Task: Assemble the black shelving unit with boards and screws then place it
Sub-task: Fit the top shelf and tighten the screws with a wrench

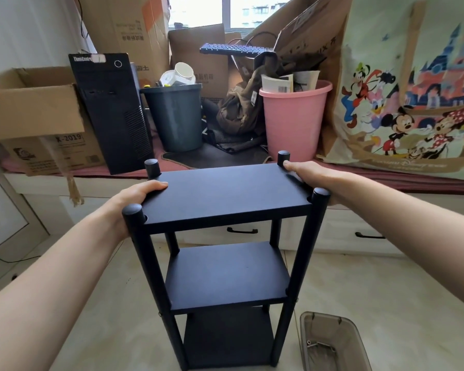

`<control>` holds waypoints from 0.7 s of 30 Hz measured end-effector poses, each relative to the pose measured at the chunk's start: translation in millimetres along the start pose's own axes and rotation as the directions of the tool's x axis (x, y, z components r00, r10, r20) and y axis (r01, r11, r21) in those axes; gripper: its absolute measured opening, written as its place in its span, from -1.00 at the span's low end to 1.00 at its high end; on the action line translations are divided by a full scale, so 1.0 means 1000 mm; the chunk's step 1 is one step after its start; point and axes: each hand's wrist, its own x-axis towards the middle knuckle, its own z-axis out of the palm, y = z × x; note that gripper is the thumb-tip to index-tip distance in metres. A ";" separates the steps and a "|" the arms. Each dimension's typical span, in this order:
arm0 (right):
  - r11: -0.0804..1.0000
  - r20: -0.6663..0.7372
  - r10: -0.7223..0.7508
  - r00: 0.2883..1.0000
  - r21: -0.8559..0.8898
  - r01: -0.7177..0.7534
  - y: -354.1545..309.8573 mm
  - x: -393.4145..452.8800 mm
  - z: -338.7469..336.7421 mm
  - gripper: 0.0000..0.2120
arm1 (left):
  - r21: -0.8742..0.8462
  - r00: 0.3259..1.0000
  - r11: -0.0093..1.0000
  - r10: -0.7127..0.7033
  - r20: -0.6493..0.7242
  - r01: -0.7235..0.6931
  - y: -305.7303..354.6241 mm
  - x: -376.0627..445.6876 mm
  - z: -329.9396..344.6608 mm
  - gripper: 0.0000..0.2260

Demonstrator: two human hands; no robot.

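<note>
both arms reach forward as the left hand (134,202) and right hand (304,172) grip opposite ends of the top board (225,195) of the black shelving unit (227,274), upright on the floor (359,285)

Bright, soft daylight from the window (225,9) at top centre, blown out to white glare. Faint, diffuse shadows only. Strong wide-angle bending toward the edges, stretching both forearms. Sharp focus in the middle, slight softness at the corners. Dull sheen on the black shelving unit (225,194).
</note>
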 end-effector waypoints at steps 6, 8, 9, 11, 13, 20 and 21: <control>0.997 0.013 0.004 1.000 0.074 -0.005 0.010 0.013 0.006 -0.66 | 0.019 1.000 1.000 0.022 -0.004 -0.022 -0.008 0.007 -0.003 -0.81; 0.998 0.002 0.003 1.000 0.062 -0.003 0.010 0.014 0.007 -0.67 | 0.018 1.000 1.000 0.022 -0.003 -0.022 -0.010 0.007 -0.002 -0.82; 0.999 0.001 0.000 1.000 0.053 0.000 0.010 0.014 0.006 -0.67 | 0.019 1.000 1.000 0.019 0.002 -0.019 -0.009 0.006 -0.002 -0.82; 0.998 -0.010 -0.014 1.000 0.062 0.015 0.008 0.014 0.004 -0.68 | 0.016 1.000 1.000 0.018 0.008 -0.018 -0.005 0.005 -0.003 -0.83; 0.994 -0.041 -0.034 0.999 0.101 0.038 0.008 0.013 0.003 -0.69 | 0.016 0.999 1.000 0.021 0.026 -0.021 0.000 0.008 -0.004 -0.83; 0.987 -0.027 -0.033 0.999 0.156 0.037 0.008 0.010 0.009 -0.70 | 0.008 0.999 1.000 0.018 0.028 -0.019 0.000 0.006 -0.005 -0.84; 0.987 -0.031 -0.031 0.999 0.156 0.035 0.008 0.009 0.009 -0.70 | 0.003 0.999 1.000 0.015 0.030 -0.015 0.000 0.005 -0.004 -0.84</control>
